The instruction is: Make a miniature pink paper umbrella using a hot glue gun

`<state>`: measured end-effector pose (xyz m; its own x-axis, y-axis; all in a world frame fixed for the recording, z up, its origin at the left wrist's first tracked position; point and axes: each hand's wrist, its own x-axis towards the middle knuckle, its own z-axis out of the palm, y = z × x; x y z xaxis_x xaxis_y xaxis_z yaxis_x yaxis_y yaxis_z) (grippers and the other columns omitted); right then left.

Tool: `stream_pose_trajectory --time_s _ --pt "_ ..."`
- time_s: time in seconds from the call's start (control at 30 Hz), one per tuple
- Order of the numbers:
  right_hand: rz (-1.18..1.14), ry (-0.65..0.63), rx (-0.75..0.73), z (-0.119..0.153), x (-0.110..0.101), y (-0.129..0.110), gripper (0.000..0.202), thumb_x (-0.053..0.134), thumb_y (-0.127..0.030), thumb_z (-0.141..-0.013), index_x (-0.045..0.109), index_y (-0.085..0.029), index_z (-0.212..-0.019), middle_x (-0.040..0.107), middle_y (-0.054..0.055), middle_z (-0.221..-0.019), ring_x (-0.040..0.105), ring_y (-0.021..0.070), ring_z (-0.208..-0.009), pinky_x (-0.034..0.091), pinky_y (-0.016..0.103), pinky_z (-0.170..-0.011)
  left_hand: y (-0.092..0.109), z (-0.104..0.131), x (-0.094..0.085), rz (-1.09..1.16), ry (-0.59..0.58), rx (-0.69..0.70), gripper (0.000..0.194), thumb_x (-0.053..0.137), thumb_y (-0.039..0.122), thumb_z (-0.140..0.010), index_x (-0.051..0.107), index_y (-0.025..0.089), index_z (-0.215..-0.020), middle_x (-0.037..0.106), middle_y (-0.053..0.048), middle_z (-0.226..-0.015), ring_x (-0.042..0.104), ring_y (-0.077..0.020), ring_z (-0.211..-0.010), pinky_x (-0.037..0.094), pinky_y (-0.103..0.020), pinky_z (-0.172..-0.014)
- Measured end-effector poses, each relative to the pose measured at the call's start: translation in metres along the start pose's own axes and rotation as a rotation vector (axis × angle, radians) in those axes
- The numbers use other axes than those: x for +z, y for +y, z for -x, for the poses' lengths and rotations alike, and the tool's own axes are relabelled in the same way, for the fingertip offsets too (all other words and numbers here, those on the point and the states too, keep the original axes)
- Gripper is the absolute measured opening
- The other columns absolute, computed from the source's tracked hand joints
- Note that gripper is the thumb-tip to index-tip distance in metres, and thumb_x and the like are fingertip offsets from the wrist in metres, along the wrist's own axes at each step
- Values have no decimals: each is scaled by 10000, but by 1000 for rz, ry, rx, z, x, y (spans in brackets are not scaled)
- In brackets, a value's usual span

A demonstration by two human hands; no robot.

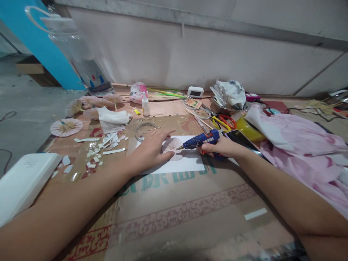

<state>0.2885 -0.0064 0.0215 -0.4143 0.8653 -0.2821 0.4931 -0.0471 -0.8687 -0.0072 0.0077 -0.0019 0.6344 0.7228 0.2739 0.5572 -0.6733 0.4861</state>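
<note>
Pale pink disc (178,142) lies on a white sheet (190,166) on the cardboard (195,192), between the two hands. The left hand (150,148) is at its left side, thumb and fingers apart, the thumb tip by the disc; whether it presses down I cannot tell. The right hand (219,145) has its fingers wrapped round the handle of a blue glue gun (199,140), its nozzle pointing at the disc's middle. White paper scraps (108,141) lie left of the left hand
</note>
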Motion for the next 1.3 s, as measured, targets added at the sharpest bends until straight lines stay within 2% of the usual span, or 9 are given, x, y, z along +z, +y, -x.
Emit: stream_pose_trajectory --time_s 0.07,0.17,0.23,0.37,0.47,0.67,0.9,1.13,1.3 --pt "6 -3 -1 0 0 -1 517 778 -657 -695 633 -161 -686 551 -29 -529 480 95 -467 379 244 -476 -1 0 -1 3 27 -4 577 620 376 -895 491 162 -1416 635 -124 -1279 582 -298 -1188 444 -477 -1051" --pt "38 -1 0 1 1 -3 509 756 -657 -715 651 -159 -695 534 -30 -516 470 99 -468 370 248 -479 -2 -1 -4 -37 86 -10 407 544 359 -920 594 150 -1266 647 -127 -1205 587 -297 -1154 446 -472 -1033" --pt "69 42 12 3 2 -6 501 748 -654 -716 670 -159 -719 544 -23 -526 480 110 -490 380 255 -494 -1 -1 -5 -74 93 -2 375 529 363 -926 627 155 -1221 645 -122 -1184 576 -296 -1159 430 -475 -1056" --pt "127 174 -12 5 5 -11 459 782 -610 -670 695 -166 -744 659 31 -673 579 162 -641 457 285 -602 2 -1 -6 -93 -27 39 476 591 453 -906 639 185 -1296 602 -125 -1305 520 -319 -1250 382 -513 -1118" --pt "152 196 -30 6 7 -12 434 776 -594 -676 683 -171 -706 666 38 -688 581 172 -663 470 292 -621 4 1 -5 -103 -79 56 539 631 497 -886 626 205 -1340 579 -123 -1348 496 -330 -1275 380 -523 -1125" --pt "160 186 -43 5 13 -12 404 761 -560 -700 700 -161 -727 648 26 -666 551 158 -637 454 279 -597 2 1 -3 -131 -96 70 518 635 486 -880 626 198 -1310 586 -124 -1322 501 -330 -1252 388 -522 -1124" --pt "179 126 -72 4 16 -13 437 755 -554 -747 786 -171 -954 737 49 -809 628 198 -730 500 305 -677 4 1 -4 -141 -111 73 486 632 490 -884 656 216 -1285 584 -127 -1317 499 -337 -1256 394 -532 -1116" --pt "187 131 -66 4 15 -11 439 761 -558 -761 792 -173 -971 744 58 -832 651 216 -769 518 315 -700 2 1 -3 -148 -106 73 483 621 458 -885 645 187 -1284 584 -137 -1316 493 -334 -1256 376 -529 -1130" --pt "177 148 -63 3 17 -12 452 760 -549 -755 793 -155 -973 724 45 -782 628 195 -727 510 303 -675 1 1 -2 -160 -105 75 503 608 463 -889 633 168 -1296 583 -144 -1317 488 -332 -1259 379 -518 -1130"
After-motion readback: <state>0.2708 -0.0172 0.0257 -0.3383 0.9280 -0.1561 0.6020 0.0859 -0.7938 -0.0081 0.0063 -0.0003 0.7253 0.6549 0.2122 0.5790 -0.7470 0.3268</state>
